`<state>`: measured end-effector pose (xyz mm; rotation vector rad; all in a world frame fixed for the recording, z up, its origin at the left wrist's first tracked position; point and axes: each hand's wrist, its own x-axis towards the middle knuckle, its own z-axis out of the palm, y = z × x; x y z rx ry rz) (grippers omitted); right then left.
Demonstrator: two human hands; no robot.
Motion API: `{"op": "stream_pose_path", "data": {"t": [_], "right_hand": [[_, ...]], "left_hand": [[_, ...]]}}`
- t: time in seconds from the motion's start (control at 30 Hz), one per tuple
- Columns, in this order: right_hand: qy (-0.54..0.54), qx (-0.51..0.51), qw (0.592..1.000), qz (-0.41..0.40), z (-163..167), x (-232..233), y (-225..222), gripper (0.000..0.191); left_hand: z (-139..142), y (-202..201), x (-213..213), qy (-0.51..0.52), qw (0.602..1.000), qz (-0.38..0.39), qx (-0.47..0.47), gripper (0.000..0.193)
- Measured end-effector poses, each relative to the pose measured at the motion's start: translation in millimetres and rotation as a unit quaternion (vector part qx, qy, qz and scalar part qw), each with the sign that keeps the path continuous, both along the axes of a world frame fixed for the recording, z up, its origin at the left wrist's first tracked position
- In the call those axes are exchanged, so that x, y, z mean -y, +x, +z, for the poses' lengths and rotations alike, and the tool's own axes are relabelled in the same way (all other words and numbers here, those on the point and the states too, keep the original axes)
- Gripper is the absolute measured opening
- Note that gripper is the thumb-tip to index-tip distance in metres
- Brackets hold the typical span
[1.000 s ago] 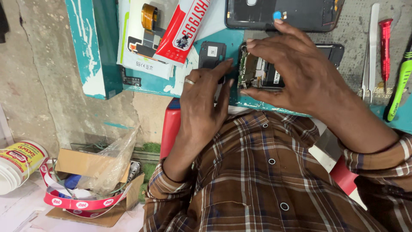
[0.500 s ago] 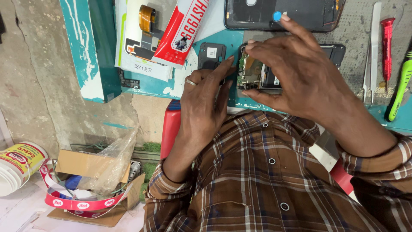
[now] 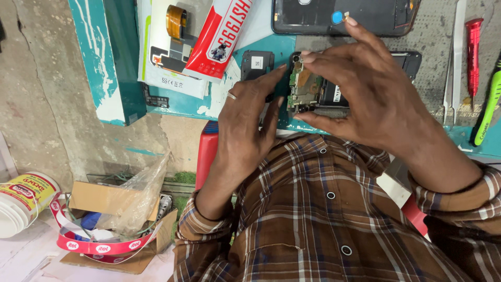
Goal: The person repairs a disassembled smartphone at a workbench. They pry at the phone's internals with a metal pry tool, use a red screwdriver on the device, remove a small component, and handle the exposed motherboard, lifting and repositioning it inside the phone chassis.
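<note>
Opened phone (image 3: 318, 94) lies on the teal table (image 3: 177, 102), pinched at its edges by my right hand (image 3: 376, 99), fingers arched over it. My left hand (image 3: 245, 120) lies flat, fingertips touching the phone's left edge. A red tube (image 3: 219, 36) lies beyond, left of the phone.

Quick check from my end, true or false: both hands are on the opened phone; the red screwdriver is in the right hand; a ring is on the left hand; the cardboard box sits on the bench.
1. Both hands are at the opened phone: true, left hand and right hand.
2. The red screwdriver is held: false, it lies on the bench.
3. A ring is on the left hand: true.
4. The cardboard box is on the bench: false, it sits below.
</note>
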<state>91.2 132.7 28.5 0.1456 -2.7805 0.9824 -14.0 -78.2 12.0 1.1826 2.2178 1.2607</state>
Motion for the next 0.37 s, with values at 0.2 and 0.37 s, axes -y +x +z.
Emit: {"op": "stream_pose_path", "data": {"t": [0.2,0.37], "right_hand": [[0.015,0.021,1.0,-0.008,-5.5,-1.3,8.1,0.076],[0.015,0.034,0.999,-0.012,-17.4,-4.3,10.1,0.079]], "left_hand": [[1.1,-0.1,-1.0,-0.013,1.0,-0.002,0.005,0.048],[3.4,-4.3,-1.1,-0.017,0.999,-0.035,-0.002,0.047]]}}
